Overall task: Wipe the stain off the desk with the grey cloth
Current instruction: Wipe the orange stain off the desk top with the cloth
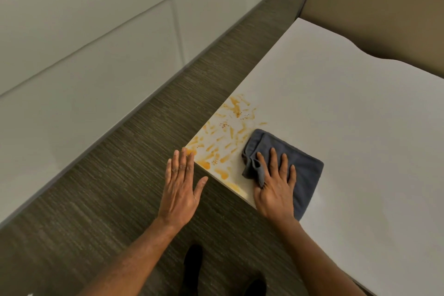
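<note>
Desk: right hand flat on grey cloth; left hand outstretched.

White desk, seen from its near left corner, bare over most of the top. Smeared across that corner in streaks and specks, out to both edges: an orange stain. Just right of it, touching the nearest streaks, lying flat: a folded grey cloth.

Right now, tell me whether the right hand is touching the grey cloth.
Touching. The head view shows the right hand lying flat on the grey cloth, its straight fingers spread over the fabric with no gap, pressing it onto the desk.
</note>
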Demonstrator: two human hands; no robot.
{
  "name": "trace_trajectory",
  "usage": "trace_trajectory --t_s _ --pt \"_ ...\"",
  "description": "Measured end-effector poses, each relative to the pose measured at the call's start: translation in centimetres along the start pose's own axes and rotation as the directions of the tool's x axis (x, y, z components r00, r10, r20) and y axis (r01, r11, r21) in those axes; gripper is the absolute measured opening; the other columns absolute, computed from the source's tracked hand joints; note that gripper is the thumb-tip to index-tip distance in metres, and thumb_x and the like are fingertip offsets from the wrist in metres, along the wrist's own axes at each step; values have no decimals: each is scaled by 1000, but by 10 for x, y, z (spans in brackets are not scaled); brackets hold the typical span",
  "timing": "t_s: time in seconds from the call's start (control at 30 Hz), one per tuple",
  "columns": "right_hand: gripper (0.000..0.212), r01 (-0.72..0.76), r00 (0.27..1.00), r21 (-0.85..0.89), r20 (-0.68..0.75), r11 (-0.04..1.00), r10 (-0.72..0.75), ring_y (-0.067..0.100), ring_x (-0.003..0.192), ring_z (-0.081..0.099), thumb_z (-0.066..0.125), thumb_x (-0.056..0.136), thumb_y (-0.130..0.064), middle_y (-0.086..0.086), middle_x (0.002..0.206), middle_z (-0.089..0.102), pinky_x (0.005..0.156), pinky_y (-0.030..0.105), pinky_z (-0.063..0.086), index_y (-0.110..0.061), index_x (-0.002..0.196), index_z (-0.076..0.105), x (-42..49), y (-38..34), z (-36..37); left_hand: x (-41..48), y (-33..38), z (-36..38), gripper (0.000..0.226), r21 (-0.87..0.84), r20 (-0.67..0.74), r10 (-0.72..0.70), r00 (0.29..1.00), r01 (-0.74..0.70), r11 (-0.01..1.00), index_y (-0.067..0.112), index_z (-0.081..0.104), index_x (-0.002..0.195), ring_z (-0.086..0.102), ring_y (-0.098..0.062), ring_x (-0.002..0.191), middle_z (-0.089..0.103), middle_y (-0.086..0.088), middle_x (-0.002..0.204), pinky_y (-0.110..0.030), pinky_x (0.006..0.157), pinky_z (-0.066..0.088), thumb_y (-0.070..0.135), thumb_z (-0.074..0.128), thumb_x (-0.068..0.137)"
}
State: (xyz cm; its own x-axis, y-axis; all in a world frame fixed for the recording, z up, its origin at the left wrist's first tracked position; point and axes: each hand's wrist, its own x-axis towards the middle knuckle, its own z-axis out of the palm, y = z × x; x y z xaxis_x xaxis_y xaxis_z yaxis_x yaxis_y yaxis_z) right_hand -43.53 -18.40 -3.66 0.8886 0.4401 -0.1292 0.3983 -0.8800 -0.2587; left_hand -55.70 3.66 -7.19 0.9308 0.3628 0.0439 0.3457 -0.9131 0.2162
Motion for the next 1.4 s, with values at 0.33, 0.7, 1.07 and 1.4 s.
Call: trace_trajectory --t_s 0.33,0.7,1.07,1.4 --pt "81 137 990 -26 39 990 -136 34 155 -20 37 91 -38 6 170 -15 125 59 -5 -32 161 -1 26 -68 16 1 -6 5 79 -24 -36 1 999 -2 1000 5 10 164 -1 -29 162 3 -15 174 -52 130 13 58 23 107" --pt "83 96 995 -3 15 995 -96 24 155 -21 40 90 -36 -1 170 -15 126 54 -6 -37 160 -5 0 -24 12 7 -20 1 79 -28 -54 -29 998 27 999 4 13 163 3 -31 161 5 -17 173 -53 130 15 57 24 106" --pt "78 137 990 -66 30 988 -135 38 155 -18 38 95 -45 9 170 -12 124 60 -3 -31 162 0 58 -105 23 12 -36 9 76 -16 -84 1 996 -3 1000 6 9 164 0 -29 162 3 -15 174 -51 131 12 56 23 109" --pt "78 360 932 -12 59 933 -358 26 155 -20 27 87 -40 0 171 -9 126 56 -7 -36 161 4 31 -107 33 8 -47 9 71 -29 -64 -4 998 2 1000 3 12 163 1 -32 162 6 -17 173 -56 128 19 40 32 106"
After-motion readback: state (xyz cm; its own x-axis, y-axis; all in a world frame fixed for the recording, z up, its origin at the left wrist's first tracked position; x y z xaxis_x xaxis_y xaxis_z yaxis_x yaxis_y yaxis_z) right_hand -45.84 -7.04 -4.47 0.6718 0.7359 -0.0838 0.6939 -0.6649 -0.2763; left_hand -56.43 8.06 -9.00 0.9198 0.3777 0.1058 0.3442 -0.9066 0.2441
